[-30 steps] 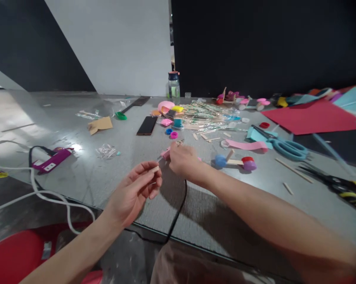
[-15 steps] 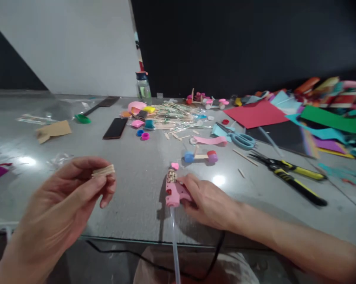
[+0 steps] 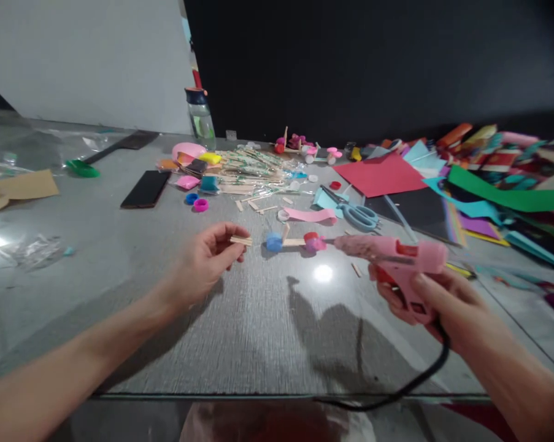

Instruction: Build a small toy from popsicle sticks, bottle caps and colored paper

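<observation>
Between thumb and fingers, my left hand point(image 3: 212, 261) pinches a few short wooden sticks point(image 3: 241, 240), held just above the table. My right hand point(image 3: 442, 301) is wrapped round the handle of a pink hot glue gun point(image 3: 387, 255), whose nozzle points left. Beyond and between my hands lies a small wooden-stick piece point(image 3: 295, 242) with a blue bottle cap point(image 3: 273, 241) at its left end and red and purple caps point(image 3: 311, 240) at its right. The nozzle overlaps the right caps in view; I cannot tell if they touch.
A black phone point(image 3: 145, 189) and packaged wooden sticks point(image 3: 253, 169) lie at the back. Blue scissors point(image 3: 359, 215), a pink paper strip point(image 3: 310, 215) and red paper point(image 3: 381, 174) are at right. The glue gun's black cord point(image 3: 410, 387) crosses the table's front edge.
My right hand has lifted the glue gun off the table and swung its nozzle to the left. My left hand has moved right and forward, toward the capped piece, with its sticks.
</observation>
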{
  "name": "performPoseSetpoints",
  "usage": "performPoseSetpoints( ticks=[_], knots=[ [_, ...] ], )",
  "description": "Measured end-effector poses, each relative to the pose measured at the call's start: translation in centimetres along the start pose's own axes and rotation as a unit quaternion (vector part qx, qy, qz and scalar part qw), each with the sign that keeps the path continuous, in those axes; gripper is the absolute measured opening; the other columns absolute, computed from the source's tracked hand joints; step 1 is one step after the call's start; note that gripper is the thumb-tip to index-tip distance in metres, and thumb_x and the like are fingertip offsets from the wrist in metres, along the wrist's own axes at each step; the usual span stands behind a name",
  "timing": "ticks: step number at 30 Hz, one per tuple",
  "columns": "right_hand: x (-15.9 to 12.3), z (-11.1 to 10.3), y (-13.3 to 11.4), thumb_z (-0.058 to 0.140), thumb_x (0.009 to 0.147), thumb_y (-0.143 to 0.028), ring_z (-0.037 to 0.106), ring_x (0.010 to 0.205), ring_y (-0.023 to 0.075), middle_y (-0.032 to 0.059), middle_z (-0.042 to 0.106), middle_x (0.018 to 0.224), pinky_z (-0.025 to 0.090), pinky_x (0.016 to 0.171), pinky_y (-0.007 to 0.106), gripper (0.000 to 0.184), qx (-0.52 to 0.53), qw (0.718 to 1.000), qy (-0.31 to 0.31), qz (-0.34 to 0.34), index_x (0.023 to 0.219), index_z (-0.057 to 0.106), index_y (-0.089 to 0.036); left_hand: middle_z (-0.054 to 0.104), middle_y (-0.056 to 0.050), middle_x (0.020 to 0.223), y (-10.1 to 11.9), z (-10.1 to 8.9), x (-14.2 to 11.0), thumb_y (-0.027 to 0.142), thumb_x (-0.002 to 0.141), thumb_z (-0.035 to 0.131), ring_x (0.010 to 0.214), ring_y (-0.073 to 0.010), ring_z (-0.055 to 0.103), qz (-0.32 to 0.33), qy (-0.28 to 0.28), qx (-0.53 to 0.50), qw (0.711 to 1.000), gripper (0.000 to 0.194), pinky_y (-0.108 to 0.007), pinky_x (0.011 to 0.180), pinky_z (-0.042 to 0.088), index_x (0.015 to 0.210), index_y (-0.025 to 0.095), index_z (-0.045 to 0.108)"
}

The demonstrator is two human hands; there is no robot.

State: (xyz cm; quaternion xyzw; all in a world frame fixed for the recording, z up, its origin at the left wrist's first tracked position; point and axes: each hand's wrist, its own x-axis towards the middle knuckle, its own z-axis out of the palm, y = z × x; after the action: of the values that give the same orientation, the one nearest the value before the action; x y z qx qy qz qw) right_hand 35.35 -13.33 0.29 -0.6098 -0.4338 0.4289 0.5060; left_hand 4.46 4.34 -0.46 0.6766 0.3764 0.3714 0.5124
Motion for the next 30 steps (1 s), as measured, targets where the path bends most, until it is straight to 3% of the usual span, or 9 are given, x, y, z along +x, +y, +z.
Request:
performPoseSetpoints(
  ticks=[5,8,9,14,17,19,23,26,30],
  knots=[
    [0.9,-0.6,-1.5,0.059,0.094,-0.064,0.035,0.045,0.0143,0.0049,0.051,0.056,0.018,0.047,0.036,0.043,0.03,0.997,-0.063,0.017,0.093,0.076,-0.024,0.071,-0.009,0.093,-2.1,-0.6,2.1,0.028,0.076,0.083,0.085,-0.0243,0.06,0.084,0.0,0.159,0.984,0.019,-0.03,0.075,0.046,0.094,0.021,0.08],
    [1.0,-0.1,-1.9,0.058,0.088,-0.072,0.028,0.038,0.0117,0.0048,0.051,0.055,0.015,0.043,0.035,0.05,0.037,0.996,-0.069,0.042,0.089,0.073,-0.025,0.068,-0.011,0.115,-1.4,-0.1,1.3,0.036,0.08,0.083,0.113,-0.0314,0.057,0.18,0.037,0.237,0.954,0.027,-0.043,0.105,0.04,0.104,0.024,0.079],
    [1.0,0.1,-1.9,0.06,0.087,-0.072,0.028,0.038,0.0112,0.0061,0.055,0.06,0.015,0.041,0.034,0.049,0.047,0.995,-0.069,0.05,0.09,0.073,-0.025,0.069,-0.009,0.115,-0.8,0.5,0.8,0.037,0.082,0.081,0.112,-0.0303,0.058,0.193,0.035,0.225,0.954,0.027,-0.043,0.106,0.039,0.106,0.025,0.078],
    [1.0,0.8,-2.0,0.065,0.083,-0.073,0.032,0.038,0.0083,0.0093,0.06,0.084,0.017,0.037,0.032,0.05,0.113,0.984,-0.103,0.088,0.108,0.073,-0.031,0.073,-0.004,0.113,1.7,4.5,-0.8,0.038,0.083,0.082,0.094,-0.0201,0.064,0.043,-0.104,0.032,0.993,0.042,-0.029,0.077,0.048,0.122,0.028,0.072],
    [0.7,0.7,-2.0,0.063,0.078,-0.08,0.036,0.039,0.0103,0.0078,0.055,0.081,0.016,0.036,0.032,0.061,0.077,0.986,-0.094,0.116,0.115,0.068,-0.032,0.071,-0.003,0.095,2.1,6.0,-0.6,0.031,0.086,0.075,0.079,-0.0151,0.06,-0.022,-0.13,-0.104,0.986,0.02,-0.026,0.068,0.046,0.104,0.022,0.074],
    [0.6,0.5,-1.9,0.061,0.074,-0.085,0.037,0.039,0.0112,0.0093,0.057,0.083,0.018,0.037,0.033,0.065,0.044,0.988,-0.085,0.123,0.113,0.067,-0.032,0.068,-0.002,0.086,2.0,5.9,-0.5,0.031,0.088,0.072,0.073,-0.0136,0.057,-0.028,-0.124,-0.123,0.984,0.012,-0.025,0.065,0.046,0.093,0.02,0.072],
    [0.7,0.1,-1.8,0.063,0.073,-0.084,0.04,0.039,0.0113,0.0137,0.062,0.088,0.02,0.038,0.035,0.06,0.037,0.991,-0.063,0.108,0.096,0.07,-0.03,0.067,0.0,0.078,1.3,3.1,-0.1,0.033,0.092,0.07,0.069,-0.0143,0.055,0.046,-0.066,0.042,0.996,0.012,-0.025,0.062,0.04,0.09,0.021,0.073],
    [1.1,0.2,-1.8,0.068,0.074,-0.081,0.037,0.038,0.0088,0.0112,0.063,0.086,0.017,0.036,0.033,0.053,0.081,0.992,-0.055,0.082,0.09,0.071,-0.03,0.065,-0.001,0.073,-0.1,-0.6,1.6,0.029,0.088,0.076,0.065,-0.0156,0.048,0.113,0.005,0.177,0.978,0.008,-0.027,0.06,0.031,0.084,0.023,0.075],
    [1.7,0.6,-1.9,0.076,0.072,-0.077,0.044,0.035,0.0078,0.0068,0.065,0.083,0.017,0.035,0.032,0.05,0.142,0.988,-0.052,0.042,0.092,0.074,-0.031,0.056,-0.001,0.065,-2.8,-4.8,5.3,0.015,0.073,0.086,0.064,-0.0172,0.043,0.074,0.066,0.169,0.981,0.021,-0.029,0.064,0.026,0.064,0.02,0.068]
  ],
)
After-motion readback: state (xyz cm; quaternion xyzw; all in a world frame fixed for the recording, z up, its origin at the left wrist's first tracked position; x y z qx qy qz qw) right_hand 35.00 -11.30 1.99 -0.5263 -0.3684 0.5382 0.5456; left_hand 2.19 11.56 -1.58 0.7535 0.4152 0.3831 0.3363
